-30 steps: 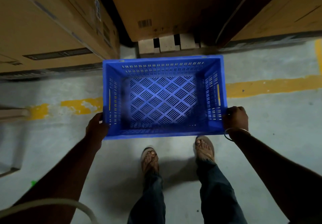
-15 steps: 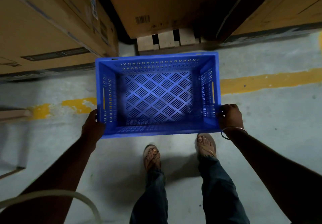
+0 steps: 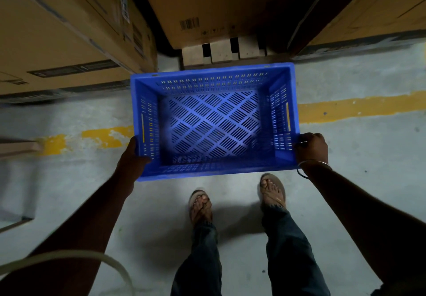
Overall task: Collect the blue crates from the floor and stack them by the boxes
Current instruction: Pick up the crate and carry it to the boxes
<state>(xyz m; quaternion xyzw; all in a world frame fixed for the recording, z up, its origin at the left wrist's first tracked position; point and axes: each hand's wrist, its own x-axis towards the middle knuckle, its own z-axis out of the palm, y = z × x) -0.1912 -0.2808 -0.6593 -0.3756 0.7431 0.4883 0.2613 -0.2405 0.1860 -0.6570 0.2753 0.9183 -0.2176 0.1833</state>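
Blue crate (image 3: 213,120) held level above the concrete floor (image 3: 368,180), empty, open side up, far edge almost over the wooden pallet blocks (image 3: 221,51) under the middle cardboard box (image 3: 219,3). Left hand (image 3: 130,159) clamped on the near left corner, thumb over the rim, fingers hidden beneath; right hand (image 3: 311,148) curled round the near right corner, a thin bangle (image 3: 311,167) at the wrist. Likely step: carrying to the set-down spot by the boxes. Best done by keeping the crate level and both grips matched, walking it squarely across the yellow floor line (image 3: 359,106), lowering with bent knees rather than dropping, toes in the sandals (image 3: 273,192) kept clear of the base, long side set parallel to the box faces so later crates seat cleanly. Risk of a corner grip slipping, since both holds sit near the same end and the far end hangs unsupported. Hard to judge: height of the crate above the floor, any crates already stacked (none in view), depth of the dark gap between the boxes, and the nature of the pale curved band (image 3: 92,259) at lower left, cut off by the frame.
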